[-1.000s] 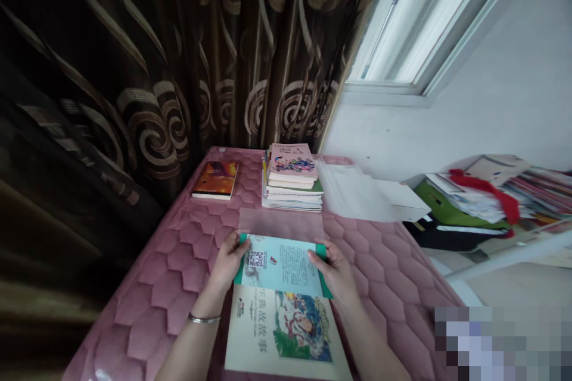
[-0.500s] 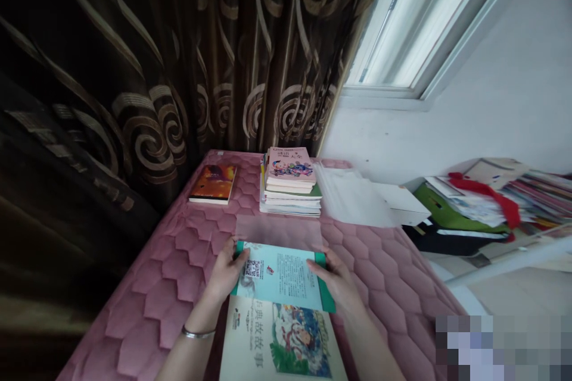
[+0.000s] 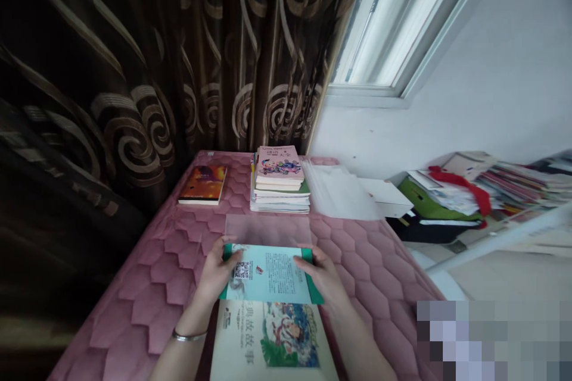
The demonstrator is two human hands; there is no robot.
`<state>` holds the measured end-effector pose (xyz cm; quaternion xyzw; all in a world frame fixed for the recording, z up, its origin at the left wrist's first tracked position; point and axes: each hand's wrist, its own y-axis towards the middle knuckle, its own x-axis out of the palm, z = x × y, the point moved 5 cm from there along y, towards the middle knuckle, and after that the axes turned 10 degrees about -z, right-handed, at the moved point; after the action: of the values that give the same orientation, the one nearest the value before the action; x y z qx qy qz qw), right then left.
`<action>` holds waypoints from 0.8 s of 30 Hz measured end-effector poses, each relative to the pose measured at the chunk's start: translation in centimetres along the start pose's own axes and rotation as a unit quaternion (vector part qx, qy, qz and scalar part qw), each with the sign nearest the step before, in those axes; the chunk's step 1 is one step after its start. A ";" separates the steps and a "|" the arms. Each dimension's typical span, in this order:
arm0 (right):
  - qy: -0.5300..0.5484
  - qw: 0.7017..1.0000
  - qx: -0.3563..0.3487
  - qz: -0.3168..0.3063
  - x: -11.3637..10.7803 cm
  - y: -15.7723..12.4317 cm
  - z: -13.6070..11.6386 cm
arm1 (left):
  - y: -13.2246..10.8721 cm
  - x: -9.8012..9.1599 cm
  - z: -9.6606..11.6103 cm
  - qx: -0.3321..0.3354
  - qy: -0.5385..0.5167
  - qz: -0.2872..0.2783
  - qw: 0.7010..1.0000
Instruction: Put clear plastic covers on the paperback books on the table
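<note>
An open picture book (image 3: 270,339) lies on the pink quilted surface (image 3: 156,286) in front of me, its illustrated cover towards me. The far cover, pale green with a QR code (image 3: 268,274), is held at both side edges. My left hand (image 3: 214,271) grips its left edge, a silver bracelet on that wrist. My right hand (image 3: 324,277) grips its right edge, fingers pressed on the cover. A clear plastic sheet (image 3: 268,229) lies just beyond the book.
A stack of books (image 3: 279,187) stands at the far end, an orange book (image 3: 203,184) to its left. Clear plastic sleeves (image 3: 337,193) lie to its right. A dark patterned curtain hangs on the left. Cluttered papers and books (image 3: 451,193) lie at right.
The view has drifted, so everything sits slightly further left. My hands keep their hold on the far cover's edges; the book has hardly moved.
</note>
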<state>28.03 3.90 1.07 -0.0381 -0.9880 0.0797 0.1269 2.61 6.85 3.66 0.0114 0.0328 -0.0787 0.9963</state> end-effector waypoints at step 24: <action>0.067 0.998 -0.009 0.008 0.4 -0.4 -0.5 | 0.5 0.3 -0.4 0.010 -0.043 -0.030 0.999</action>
<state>27.75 3.60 1.74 -0.0529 -0.9775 0.0692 0.1919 2.94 7.29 3.22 0.0171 -0.0101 -0.1095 0.9938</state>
